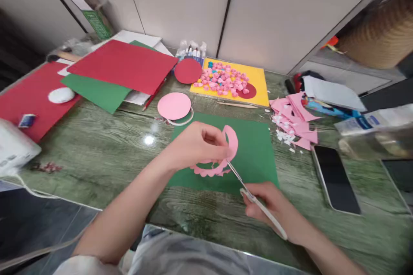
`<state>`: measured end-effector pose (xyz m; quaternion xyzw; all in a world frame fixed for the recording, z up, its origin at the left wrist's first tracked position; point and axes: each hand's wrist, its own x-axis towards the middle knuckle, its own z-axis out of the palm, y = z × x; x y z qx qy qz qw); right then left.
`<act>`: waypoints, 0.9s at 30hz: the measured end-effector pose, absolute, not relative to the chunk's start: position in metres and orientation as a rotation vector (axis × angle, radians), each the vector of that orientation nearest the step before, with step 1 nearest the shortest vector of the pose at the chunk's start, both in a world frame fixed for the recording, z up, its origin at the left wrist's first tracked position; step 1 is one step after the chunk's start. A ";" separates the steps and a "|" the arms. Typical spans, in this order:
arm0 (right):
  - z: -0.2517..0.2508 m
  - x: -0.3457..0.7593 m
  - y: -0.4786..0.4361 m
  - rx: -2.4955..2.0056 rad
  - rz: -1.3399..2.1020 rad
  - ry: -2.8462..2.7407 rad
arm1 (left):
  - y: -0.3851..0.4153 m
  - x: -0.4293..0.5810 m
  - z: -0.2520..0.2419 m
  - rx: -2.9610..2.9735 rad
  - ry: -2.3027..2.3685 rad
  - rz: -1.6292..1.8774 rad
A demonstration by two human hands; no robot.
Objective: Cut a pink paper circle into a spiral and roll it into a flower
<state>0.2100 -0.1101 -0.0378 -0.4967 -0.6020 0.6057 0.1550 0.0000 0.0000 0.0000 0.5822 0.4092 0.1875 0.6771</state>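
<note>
Between its fingertips my left hand [206,144] pinches a curved pink paper strip [232,139], part of a ring whose lower edge is scalloped. My right hand [274,206] grips white-handled scissors [264,210]. Their blades point up and left, and the tips meet the pink paper just below my left fingers. Whether the blades are closed on the paper I cannot tell exactly. Beneath both lies a green paper sheet [258,146], with small pink scraps near the ring. My left hand hides part of the ring.
Pink offcuts [297,124] and a phone [337,178] lie on the right. Behind are a yellow sheet [258,79] bearing small pink pieces, a red disc [188,71] and a pink disc [174,105]. Red sheets [125,64] are stacked at left, near a white oval object [61,95].
</note>
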 end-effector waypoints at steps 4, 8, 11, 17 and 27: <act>-0.037 0.208 -0.109 -1.429 1.743 -1.729 | 0.002 0.000 0.002 1.310 0.898 0.407; -0.039 0.208 -0.109 -1.439 1.727 -1.762 | 0.002 -0.001 0.003 1.316 0.894 0.395; -0.040 0.209 -0.109 -1.464 1.701 -1.787 | 0.002 0.000 0.002 1.322 0.902 0.392; -0.041 0.211 -0.108 -1.491 1.631 -1.826 | 0.002 0.001 0.001 1.310 0.913 0.421; -0.045 0.211 -0.109 -1.327 1.756 -1.594 | -0.003 0.012 -0.015 1.021 0.734 0.707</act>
